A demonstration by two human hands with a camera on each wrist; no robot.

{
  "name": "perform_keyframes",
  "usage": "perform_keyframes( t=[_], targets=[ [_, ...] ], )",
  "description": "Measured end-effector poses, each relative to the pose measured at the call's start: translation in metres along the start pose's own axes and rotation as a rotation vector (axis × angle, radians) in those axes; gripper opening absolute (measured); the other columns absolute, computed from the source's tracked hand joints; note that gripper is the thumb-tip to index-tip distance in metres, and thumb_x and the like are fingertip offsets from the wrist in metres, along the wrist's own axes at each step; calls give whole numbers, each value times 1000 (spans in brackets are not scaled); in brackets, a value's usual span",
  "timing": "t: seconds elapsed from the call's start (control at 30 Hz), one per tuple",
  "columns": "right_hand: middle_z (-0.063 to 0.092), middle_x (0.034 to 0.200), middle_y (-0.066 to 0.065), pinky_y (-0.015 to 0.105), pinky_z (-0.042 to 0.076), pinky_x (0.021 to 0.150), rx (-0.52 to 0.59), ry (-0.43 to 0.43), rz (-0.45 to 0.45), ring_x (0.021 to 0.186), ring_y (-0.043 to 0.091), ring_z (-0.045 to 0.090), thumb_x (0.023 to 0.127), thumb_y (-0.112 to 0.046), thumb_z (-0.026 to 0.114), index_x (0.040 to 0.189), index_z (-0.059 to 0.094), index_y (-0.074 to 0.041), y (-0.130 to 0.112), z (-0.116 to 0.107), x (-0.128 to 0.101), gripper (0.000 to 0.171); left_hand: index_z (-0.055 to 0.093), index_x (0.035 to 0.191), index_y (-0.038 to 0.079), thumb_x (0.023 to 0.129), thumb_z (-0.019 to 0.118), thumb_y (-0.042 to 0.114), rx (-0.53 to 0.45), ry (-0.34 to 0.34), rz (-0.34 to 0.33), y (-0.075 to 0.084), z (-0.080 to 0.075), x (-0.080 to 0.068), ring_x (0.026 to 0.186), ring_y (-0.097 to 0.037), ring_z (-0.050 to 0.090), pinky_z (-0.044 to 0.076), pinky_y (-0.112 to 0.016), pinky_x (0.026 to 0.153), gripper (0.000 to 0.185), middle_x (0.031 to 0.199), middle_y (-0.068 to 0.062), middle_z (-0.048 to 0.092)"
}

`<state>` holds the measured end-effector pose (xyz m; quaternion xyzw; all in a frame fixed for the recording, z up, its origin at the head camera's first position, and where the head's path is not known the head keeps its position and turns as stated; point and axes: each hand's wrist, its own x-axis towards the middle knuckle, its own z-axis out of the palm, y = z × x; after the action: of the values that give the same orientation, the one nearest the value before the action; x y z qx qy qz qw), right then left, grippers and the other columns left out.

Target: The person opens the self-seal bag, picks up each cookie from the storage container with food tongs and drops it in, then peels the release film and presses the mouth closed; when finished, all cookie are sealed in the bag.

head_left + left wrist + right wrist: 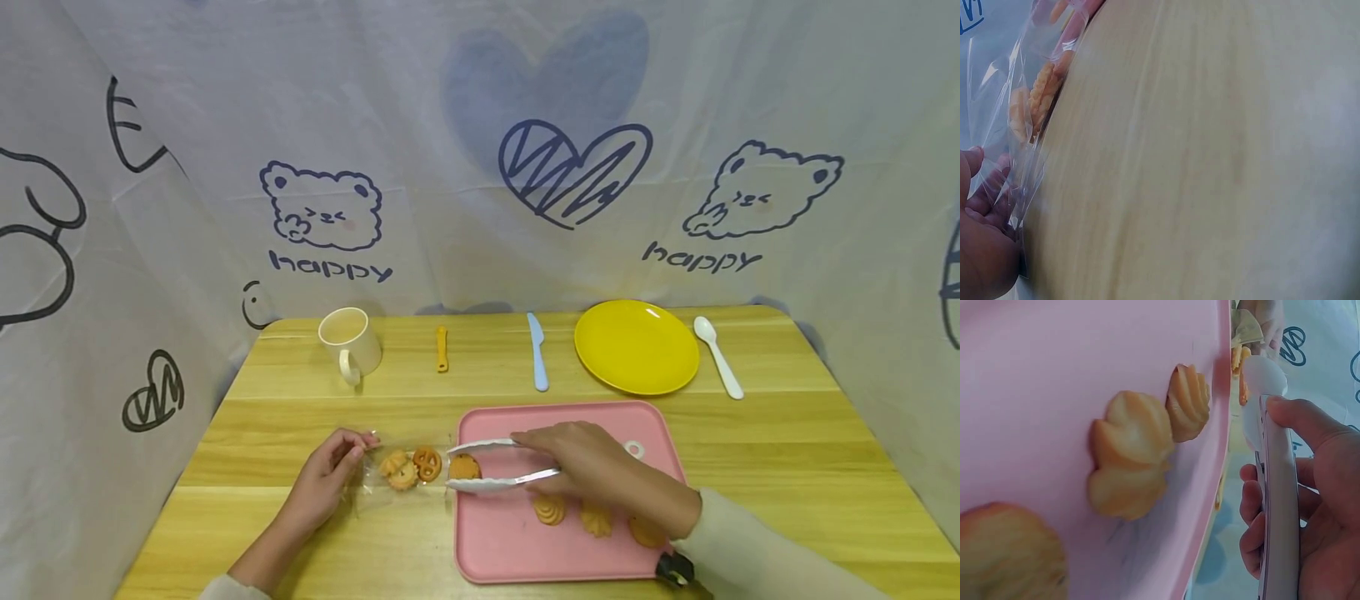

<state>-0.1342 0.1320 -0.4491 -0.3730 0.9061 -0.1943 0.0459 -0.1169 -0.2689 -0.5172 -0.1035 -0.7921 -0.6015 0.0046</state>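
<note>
Two hands are at work low in the head view: left of centre, the left hand (330, 467) pinches the left end of a clear bag (382, 500), while the right hand (577, 458), right of centre, grips metal tongs (525, 478) whose white tips point left toward the bag. Between those tips sits a round cookie (464, 467), over the left edge of the pink tray (495, 554) and just beside the bag's right end; whether the tips squeeze it or merely flank it, I cannot tell. To do this well, I would keep the pressure even and light, since a baked piece like that could crack, hold the cookie level, and let the left hand spread the plastic so the tips do not snag on it; going in slowly should also spare the pretzel (427, 464) and the pale cookies (397, 470) in the bag. Each wrist camera adds something: the left one, at its left edge, shows plastic between thumb and fingers and the ribbed side of a cookie, but no tongs; the right one shows the thumb on one arm of the tongs with fingers curled round the other, and gives a close look at the swirl cookie (1188, 403), upper centre, which the head view shows only small at the lower middle
</note>
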Motion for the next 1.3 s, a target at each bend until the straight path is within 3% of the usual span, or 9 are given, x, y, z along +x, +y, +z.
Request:
perform_keyframes(
  t=[0.33,0.57,0.93,1.3],
  targets=[
    [69,135,-3,41,57,97,-11,-4,-1,115,16,67,92,-41,78,142,64,-17,-9,6,29,57,57,107,-8,109,49,9,1,2,-10,1,1,0,122,1,57,46,-10,101,19,123,-27,65],
    [74,124,-3,35,58,81,-34,-7,-26,97,11,67,90,-44,79,138,66,-19,-17,16,48,56,57,107,-8,110,49,9,-3,0,-2,0,0,0,123,-1,57,47,-10,101,19,123,-27,64],
    [71,130,0,39,59,90,-38,27,-65,109,19,70,91,-45,77,142,63,-16,-31,26,65,60,56,107,-10,109,49,8,-6,8,25,1,0,-1,126,-3,56,44,-10,104,19,124,-31,63],
    [74,124,2,40,59,87,-43,15,-59,106,21,70,91,-44,77,144,61,-17,-45,31,77,62,54,107,-10,109,47,6,-18,5,17,2,-1,-2,119,-3,60,50,-13,99,18,124,-32,61]
  ],
)
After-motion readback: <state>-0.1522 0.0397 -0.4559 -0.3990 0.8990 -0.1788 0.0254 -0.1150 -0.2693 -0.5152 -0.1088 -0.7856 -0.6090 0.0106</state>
